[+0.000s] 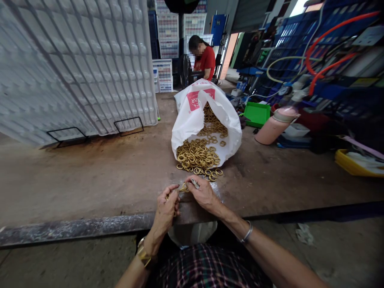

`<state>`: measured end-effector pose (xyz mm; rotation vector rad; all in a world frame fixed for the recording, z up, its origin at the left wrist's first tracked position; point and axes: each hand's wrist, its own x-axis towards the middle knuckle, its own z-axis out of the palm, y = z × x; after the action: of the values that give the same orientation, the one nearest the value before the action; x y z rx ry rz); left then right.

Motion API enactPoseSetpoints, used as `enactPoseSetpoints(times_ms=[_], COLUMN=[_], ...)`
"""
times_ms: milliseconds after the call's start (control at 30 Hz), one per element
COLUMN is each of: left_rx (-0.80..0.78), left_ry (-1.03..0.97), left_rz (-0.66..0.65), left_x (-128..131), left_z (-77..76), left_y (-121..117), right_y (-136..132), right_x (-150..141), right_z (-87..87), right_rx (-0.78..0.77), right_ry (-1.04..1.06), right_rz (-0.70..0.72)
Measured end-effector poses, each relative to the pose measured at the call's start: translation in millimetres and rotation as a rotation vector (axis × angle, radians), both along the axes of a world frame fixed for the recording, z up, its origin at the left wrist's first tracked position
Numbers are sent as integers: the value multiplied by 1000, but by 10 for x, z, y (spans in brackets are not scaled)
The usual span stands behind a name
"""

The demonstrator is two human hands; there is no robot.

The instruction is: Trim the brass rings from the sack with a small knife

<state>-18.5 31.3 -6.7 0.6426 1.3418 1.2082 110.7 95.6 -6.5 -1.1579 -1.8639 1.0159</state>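
My left hand [167, 205] is closed at the front of the worktable, fingertips pinching gold-coloured metal rings. Close beside it, my right hand [204, 195] is closed too, its fingertips on a gold ring [185, 187] between the hands. A small silvery metal piece [195, 183] sticks out between the right thumb and fingers; its kind is unclear. Just beyond the hands, a white plastic sack [187, 128] lies on its side with its mouth towards me. Many gold rings [198, 155] spill from it onto the tabletop.
The brown worktable [90, 184] ends at a worn front edge. Stacked white plastic trays [114, 60] stand left, by black wire stands [129, 126]. Rightwards are a green bin [257, 114], a pink bottle [271, 130] and a yellow tray [354, 166]. A person in red [207, 62] sits beyond.
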Motion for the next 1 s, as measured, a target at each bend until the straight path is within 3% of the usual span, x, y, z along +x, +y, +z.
enactPoseSetpoints(times_ms=[167,433,567,667,867,1000], left_rx=[2,47,93,153,226,101], left_ry=[-44,-50,142,331,435,252], left_rz=[-35,30,29,8,-30,-41], left_x=[-14,-6,-29,-40,-55,-57], left_z=[3,-17,-52,-52,-25,17], left_y=[-13,0,-6,-7,-13,-49], right_y=[4,-26,-7,-14,-88,-108], right_x=[-68,-120,-46,-15,-48,-70], right_z=[-9,-102,-137,-72,70,18], right_rx=[-98,-149,5,72,-43,-198], right_ry=[51,-25,-164,-129,-94,81], right_rz=[-73,-15,3,18,221,195])
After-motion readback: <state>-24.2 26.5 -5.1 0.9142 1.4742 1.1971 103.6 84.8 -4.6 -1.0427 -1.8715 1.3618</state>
